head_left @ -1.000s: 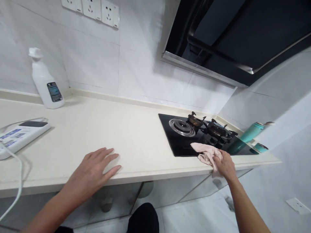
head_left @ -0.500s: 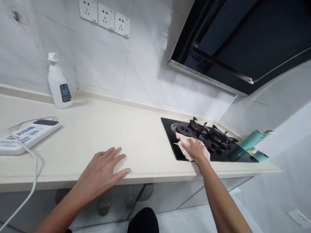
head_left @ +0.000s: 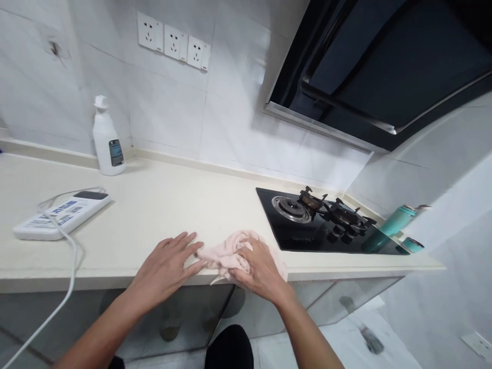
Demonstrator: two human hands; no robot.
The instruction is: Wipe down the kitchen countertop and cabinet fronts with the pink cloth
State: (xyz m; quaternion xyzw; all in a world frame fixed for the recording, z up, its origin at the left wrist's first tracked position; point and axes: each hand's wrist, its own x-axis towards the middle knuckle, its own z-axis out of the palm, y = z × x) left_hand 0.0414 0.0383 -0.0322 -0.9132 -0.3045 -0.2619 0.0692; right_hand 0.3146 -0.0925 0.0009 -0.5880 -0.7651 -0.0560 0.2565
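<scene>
A crumpled pale pink cloth [head_left: 230,246] lies on the cream countertop [head_left: 184,200] near its front edge, left of the black gas stove [head_left: 292,233]. My right hand [head_left: 258,264] presses down on it, fingers curled into its folds. Just left of the cloth, my left hand [head_left: 165,264] rests on the counter near the front edge with its fingers spread, holding nothing. Its fingertips come close to the cloth's left end; whether they touch it I cannot tell.
A white bottle [head_left: 108,143] stands against the wall at the back left. In front of it lies a white power strip [head_left: 63,218] with its cord over the counter edge. Teal containers [head_left: 397,220] stand beyond the stove. A dark range hood [head_left: 369,66] overhangs it.
My right hand has moved left with the cloth, off the stove's front left corner and onto the countertop beside my left hand. The left hand has stayed nearly in place.
</scene>
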